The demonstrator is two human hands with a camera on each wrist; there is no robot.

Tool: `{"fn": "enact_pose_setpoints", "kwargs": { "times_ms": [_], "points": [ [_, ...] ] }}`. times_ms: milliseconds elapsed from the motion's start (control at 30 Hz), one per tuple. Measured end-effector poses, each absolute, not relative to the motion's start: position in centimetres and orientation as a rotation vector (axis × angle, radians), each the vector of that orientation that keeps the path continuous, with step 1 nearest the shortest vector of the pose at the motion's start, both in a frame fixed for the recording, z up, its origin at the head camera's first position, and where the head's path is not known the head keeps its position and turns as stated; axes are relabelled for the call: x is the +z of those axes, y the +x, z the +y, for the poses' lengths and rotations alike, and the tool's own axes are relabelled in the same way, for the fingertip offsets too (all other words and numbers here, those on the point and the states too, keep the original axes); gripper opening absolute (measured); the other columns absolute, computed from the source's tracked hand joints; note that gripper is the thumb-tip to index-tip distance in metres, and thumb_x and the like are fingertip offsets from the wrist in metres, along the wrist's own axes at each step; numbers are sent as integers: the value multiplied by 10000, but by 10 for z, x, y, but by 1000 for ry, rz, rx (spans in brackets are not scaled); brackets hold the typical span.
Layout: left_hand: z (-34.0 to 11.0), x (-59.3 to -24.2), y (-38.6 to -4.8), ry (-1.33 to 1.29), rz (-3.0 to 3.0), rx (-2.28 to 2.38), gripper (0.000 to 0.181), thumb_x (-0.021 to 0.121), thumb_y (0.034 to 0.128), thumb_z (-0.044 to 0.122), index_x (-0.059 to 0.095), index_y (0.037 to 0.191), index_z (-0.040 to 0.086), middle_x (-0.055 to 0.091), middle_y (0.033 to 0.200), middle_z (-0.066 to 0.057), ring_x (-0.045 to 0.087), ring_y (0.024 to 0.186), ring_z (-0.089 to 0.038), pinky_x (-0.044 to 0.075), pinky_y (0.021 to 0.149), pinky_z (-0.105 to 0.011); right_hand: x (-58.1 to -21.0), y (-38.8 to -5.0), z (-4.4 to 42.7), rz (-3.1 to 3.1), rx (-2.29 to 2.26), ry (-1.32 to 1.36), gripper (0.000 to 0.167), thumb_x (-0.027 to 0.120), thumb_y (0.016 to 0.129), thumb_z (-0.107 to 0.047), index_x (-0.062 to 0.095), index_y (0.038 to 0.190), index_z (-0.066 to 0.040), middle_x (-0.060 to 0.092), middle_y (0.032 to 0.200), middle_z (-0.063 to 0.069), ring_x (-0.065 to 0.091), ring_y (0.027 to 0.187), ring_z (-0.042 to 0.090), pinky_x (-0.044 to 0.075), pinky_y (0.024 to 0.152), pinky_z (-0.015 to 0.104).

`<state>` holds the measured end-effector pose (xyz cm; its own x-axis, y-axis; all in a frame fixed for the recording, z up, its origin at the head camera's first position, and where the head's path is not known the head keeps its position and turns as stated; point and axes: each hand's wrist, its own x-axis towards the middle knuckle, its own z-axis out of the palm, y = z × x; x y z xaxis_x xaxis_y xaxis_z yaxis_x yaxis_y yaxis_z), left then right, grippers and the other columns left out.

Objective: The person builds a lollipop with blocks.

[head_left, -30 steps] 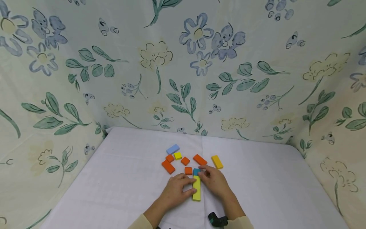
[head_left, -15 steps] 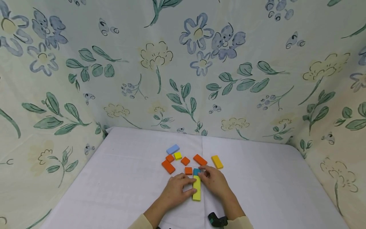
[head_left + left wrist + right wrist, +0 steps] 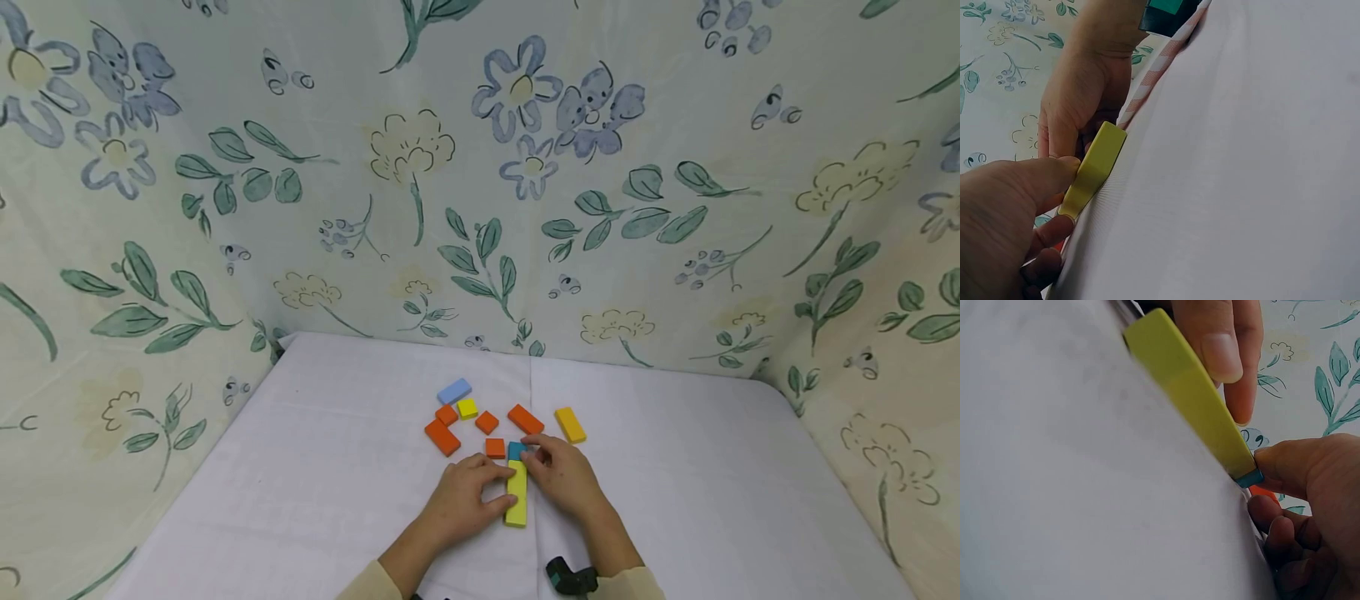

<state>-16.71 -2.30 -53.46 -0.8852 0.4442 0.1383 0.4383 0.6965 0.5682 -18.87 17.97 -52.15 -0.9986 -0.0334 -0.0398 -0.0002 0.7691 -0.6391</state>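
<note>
A long yellow block (image 3: pixel 516 504) lies lengthwise on the table in the head view; I cannot tell if it is one piece or two end to end. A small blue block (image 3: pixel 515 451) sits against its far end. My left hand (image 3: pixel 459 497) rests its thumb and index finger along the yellow block's left side. My right hand (image 3: pixel 564 475) holds the blue block, thumb (image 3: pixel 1275 459) at its right side and index finger at its far corner. The left wrist view shows the yellow block (image 3: pixel 1097 162) between both hands; the blue one is hidden there.
Beyond the hands lie orange blocks (image 3: pixel 495 448), a small yellow cube (image 3: pixel 467 409), a light blue block (image 3: pixel 454 392) and an amber block (image 3: pixel 571 425). White cloth covers the table (image 3: pixel 675 483). A floral curtain (image 3: pixel 480 192) hangs behind and at the sides.
</note>
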Motion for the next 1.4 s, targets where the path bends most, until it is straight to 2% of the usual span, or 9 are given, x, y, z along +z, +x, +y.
{"fn": "enact_pose_setpoints", "kwargs": {
  "times_ms": [400,567,700,867,1167,1400],
  "points": [
    [-21,-529,-167,721,2870,957,389,726,909,495,718,1252,313,658,1075,138,590,1011,-41,446,815,-281,-522,-189,180,2899,-1073,-18,272,690,975,-318,717,1229,-228,575,827,-33,508,732,137,416,638,288],
    [-19,-526,-172,726,2831,985,440,703,929,485,667,1309,267,639,989,159,558,909,-10,479,832,-302,-521,-189,182,2915,-1074,-16,270,676,983,-321,716,1238,-241,592,839,-45,515,751,131,429,669,291],
    [-16,-524,-176,780,2828,945,549,684,931,505,611,1406,239,581,867,147,495,772,-9,439,729,-249,-521,-189,184,2910,-1116,-34,260,668,988,-307,718,1233,-236,604,835,-46,523,748,128,435,671,290],
    [-12,-524,-177,769,2852,819,614,639,941,543,541,1486,277,486,736,135,412,641,-32,330,622,-233,-523,-189,185,2888,-1161,-37,245,666,989,-298,719,1223,-250,597,822,-48,524,739,127,434,664,289],
    [-6,-524,-176,700,2905,732,579,608,958,566,549,1477,316,460,721,124,419,661,-58,327,640,-260,-521,-189,187,2863,-1247,29,206,614,1013,-201,702,1195,-243,570,812,-6,506,720,149,413,638,296],
    [-4,-531,-176,683,2933,684,582,600,955,585,537,1480,344,481,784,131,450,758,-73,381,725,-305,-522,-192,192,2855,-1350,171,192,615,1010,-203,697,1180,-236,570,804,5,513,717,159,408,618,282]
  ]
}}
